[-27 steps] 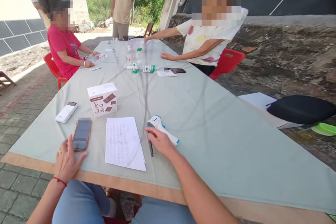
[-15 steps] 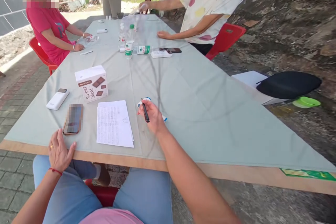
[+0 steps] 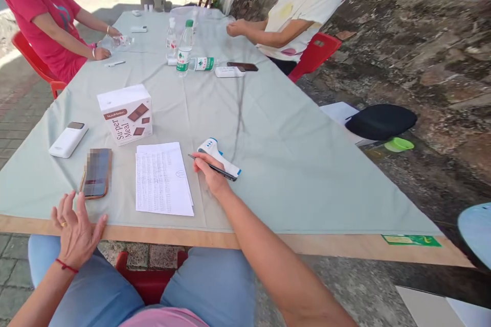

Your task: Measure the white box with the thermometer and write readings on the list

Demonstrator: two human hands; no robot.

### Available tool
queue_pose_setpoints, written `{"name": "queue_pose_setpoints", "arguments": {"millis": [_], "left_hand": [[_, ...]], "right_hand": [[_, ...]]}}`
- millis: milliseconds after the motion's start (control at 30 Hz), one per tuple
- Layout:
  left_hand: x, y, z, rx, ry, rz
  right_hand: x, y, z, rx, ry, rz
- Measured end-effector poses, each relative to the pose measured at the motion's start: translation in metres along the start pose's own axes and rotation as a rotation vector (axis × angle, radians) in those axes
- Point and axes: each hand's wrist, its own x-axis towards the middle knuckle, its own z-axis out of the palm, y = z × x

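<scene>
A black pen (image 3: 223,172) is grasped by the right hand (image 3: 210,176), just over a white-and-blue thermometer (image 3: 209,147), inside the near edge of the table (image 3: 299,179). Printed sheets (image 3: 163,181) are laid to the left. Toward the near left corner, the left hand (image 3: 79,235) is held unclenched, fingers spread, just beside a phone (image 3: 98,172); a carton (image 3: 126,117) is set farther in.

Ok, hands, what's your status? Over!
Right hand holding pen, just right of papers. Left hand open by phone; can't tell if touching. Thermometer lying close beside right hand. Over.
</scene>
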Motion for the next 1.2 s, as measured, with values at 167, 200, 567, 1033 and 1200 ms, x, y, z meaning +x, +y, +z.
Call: {"name": "queue_pose_setpoints", "arguments": {"millis": [167,200,567,1033,1200], "left_hand": [[0.025,0.067,-0.009,-0.225,-0.165,0.509],[0.034,0.086,-0.01,-0.27,-0.236,0.621],[0.093,0.18,0.0,-0.038,-0.42,0.771],[0.095,0.166,0.027,-0.175,-0.484,0.678],[0.097,0.165,0.024,-0.211,-0.481,0.667]], "right_hand": [[0.002,0.008,-0.002,-0.132,0.067,0.046],[0.001,0.01,-0.002,-0.127,0.081,0.054],[0.002,0.008,0.005,-0.101,0.155,0.086],[0.006,0.013,0.048,-0.227,0.217,0.086],[0.005,0.015,0.05,-0.31,0.173,0.045]]}}
